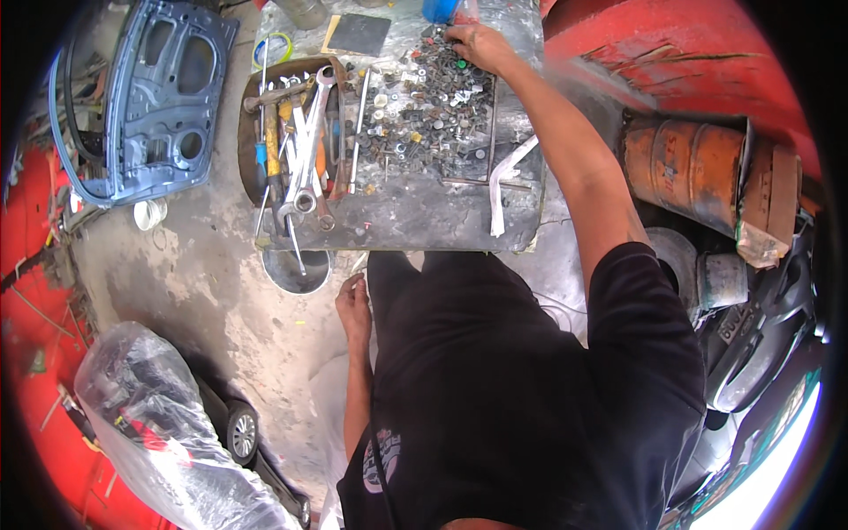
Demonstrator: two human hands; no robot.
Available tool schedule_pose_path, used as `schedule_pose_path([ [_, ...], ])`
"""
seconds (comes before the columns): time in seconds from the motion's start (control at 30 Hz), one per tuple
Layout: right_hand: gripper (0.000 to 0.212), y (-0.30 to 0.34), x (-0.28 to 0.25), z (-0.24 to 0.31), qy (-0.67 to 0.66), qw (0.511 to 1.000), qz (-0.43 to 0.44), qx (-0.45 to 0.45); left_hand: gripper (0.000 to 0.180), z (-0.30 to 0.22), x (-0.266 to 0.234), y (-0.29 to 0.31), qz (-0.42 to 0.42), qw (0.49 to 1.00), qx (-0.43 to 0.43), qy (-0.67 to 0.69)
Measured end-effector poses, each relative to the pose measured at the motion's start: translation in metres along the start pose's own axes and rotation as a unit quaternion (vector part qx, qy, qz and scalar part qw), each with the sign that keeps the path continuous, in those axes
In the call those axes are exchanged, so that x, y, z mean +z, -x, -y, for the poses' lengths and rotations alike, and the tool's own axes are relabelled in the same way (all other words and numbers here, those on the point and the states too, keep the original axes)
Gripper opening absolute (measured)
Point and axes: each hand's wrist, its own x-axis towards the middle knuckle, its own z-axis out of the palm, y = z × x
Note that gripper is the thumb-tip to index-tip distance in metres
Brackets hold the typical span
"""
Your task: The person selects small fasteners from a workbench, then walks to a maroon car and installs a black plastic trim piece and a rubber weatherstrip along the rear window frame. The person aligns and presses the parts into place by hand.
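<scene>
My right hand (478,47) reaches over the far end of a pile of loose bolts, screws and clips (439,103) on the worktable (415,221). Its thumb and fingers look apart, with the fingertips at the pile. Beside my left thigh hangs my left hand (353,311), its fingers curled in. A small pale stick-like thing (359,262) shows just above them; what they hold is too small to make out. Left of the pile, a tool box (248,150) carries a combination wrench (316,132), a hammer (278,94) and several other tools.
A metal rod (359,132) lies between box and pile. Near the table's right edge is a white strip (502,190). A bucket (298,272) stands below the front edge. Around are a blue-grey car door (150,106), a plastic-wrapped object (150,415) and an orange drum (680,168).
</scene>
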Motion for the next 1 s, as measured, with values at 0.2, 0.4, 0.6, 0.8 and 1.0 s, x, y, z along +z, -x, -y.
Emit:
schedule_pose_path([
  [0.2, 0.023, 0.011, -0.014, 0.009, -0.026, 0.999, -0.014, -0.018, 0.031, -0.003, 0.0, -0.002, 0.0, 1.0, 0.008, 0.006],
  [0.4, 0.024, 0.039, -0.037, 0.041, -0.049, 0.998, 0.001, 0.031, 0.029, -0.012, 0.007, -0.002, 0.019, 0.999, -0.004, 0.028],
  [0.6, 0.023, 0.052, -0.032, 0.043, -0.158, 0.986, -0.041, 0.045, 0.028, -0.004, 0.008, -0.01, 0.027, 0.999, 0.016, 0.018],
  [0.8, 0.024, 0.06, -0.026, 0.037, -0.244, 0.966, -0.02, 0.084, 0.029, -0.01, 0.002, -0.009, 0.023, 0.999, 0.024, -0.002],
  [1.0, 0.027, 0.06, -0.007, 0.016, -0.16, 0.984, -0.028, 0.074, 0.03, -0.007, 0.003, -0.006, 0.028, 0.999, 0.009, 0.026],
])
